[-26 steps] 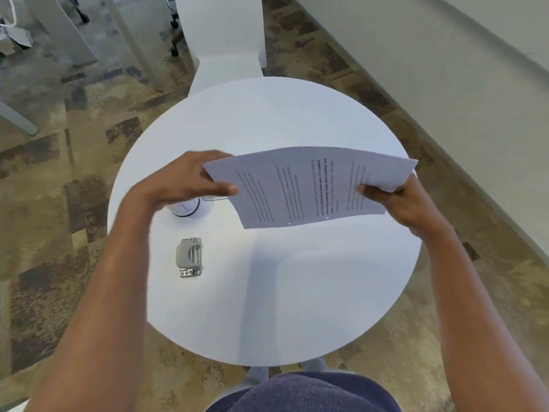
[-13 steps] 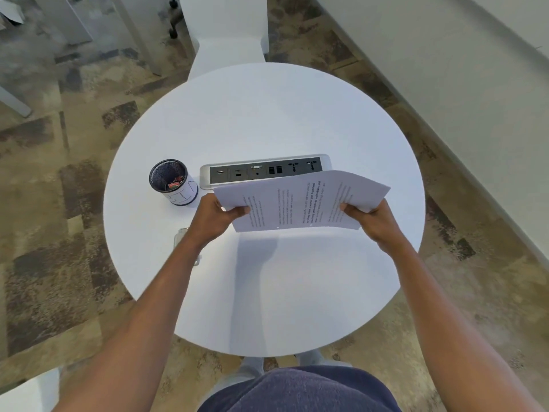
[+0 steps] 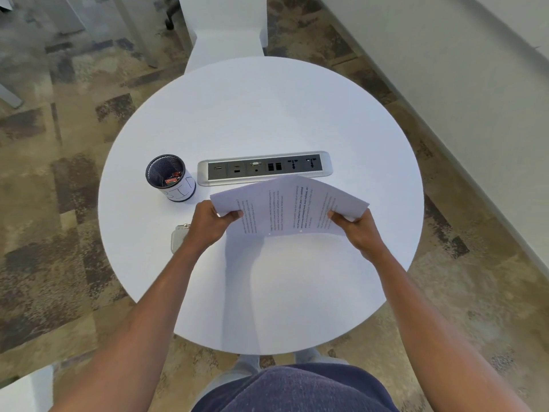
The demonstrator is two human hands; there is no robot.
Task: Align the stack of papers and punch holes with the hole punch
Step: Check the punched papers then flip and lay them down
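A stack of printed papers [image 3: 285, 208] stands almost on edge over the middle of the round white table [image 3: 267, 120], its lower edge near the tabletop and its middle bowed upward. My left hand [image 3: 208, 223] pinches its left end and my right hand [image 3: 356, 230] pinches its right end. The grey metal hole punch [image 3: 178, 237] lies on the table at the left, mostly hidden behind my left wrist.
A black mesh pen cup [image 3: 170, 177] stands left of a silver power and data socket strip [image 3: 264, 168] set in the table. A white chair [image 3: 227, 28] is beyond the far edge. A wall [image 3: 445, 69] runs along the right.
Both hands have brought the papers down and nearer to me, from flat above the table to nearly on edge. The socket strip and cup came into view; my left arm now covers the punch.
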